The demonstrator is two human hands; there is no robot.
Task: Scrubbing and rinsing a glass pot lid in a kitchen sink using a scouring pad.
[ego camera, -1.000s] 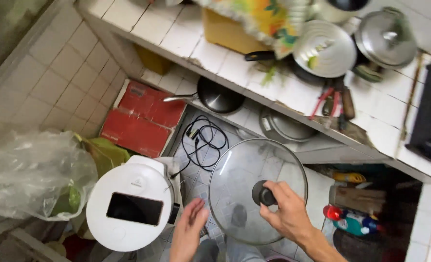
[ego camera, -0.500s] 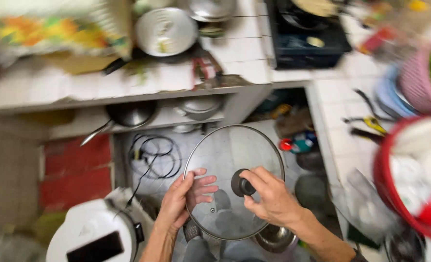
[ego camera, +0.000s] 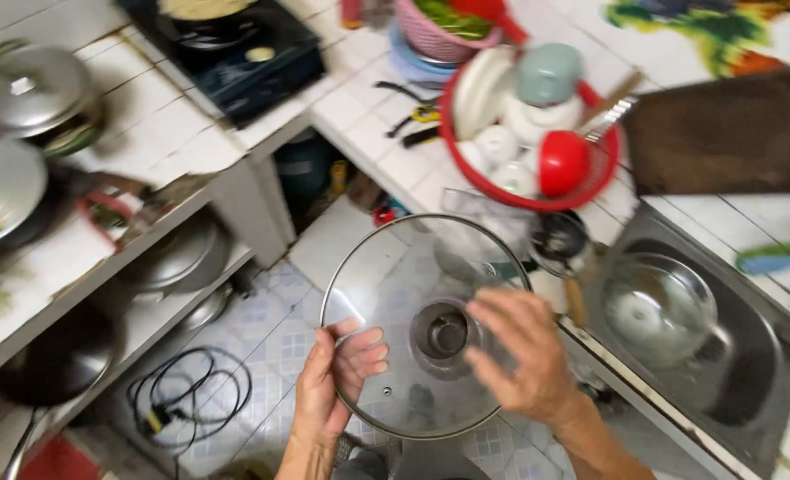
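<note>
Left hand: left hand (ego camera: 340, 373) is being curled round the rim of the glass lid (ego camera: 386, 356), fingers lying under the pane and thumb at the edge, so the rim is being gripped.
Right hand: right hand (ego camera: 521, 356) is being held at the lid's right side near the central knob (ego camera: 444, 333), fingers loosely spread and blurred; whether the knob is being gripped cannot be told.
Lid position: it is being held nearly flat in the air above the tiled floor (ego camera: 279, 347), just in front of the counter corner, probably steadied from two sides because the pane is wide.
Sink: a steel sink (ego camera: 742, 391) with a pot (ego camera: 657, 307) inside is lying just to the right.
Drying basket: a red basket (ego camera: 590, 182) of bowls and cups is standing beyond the lid on the counter.
Obstacles: a dark cutting board (ego camera: 724, 133) is leaning beside the basket; a black cable (ego camera: 186, 391) is lying coiled on the floor at left.
Left counter: covered pots (ego camera: 31, 89) and a stove (ego camera: 235, 53) are standing well apart.
</note>
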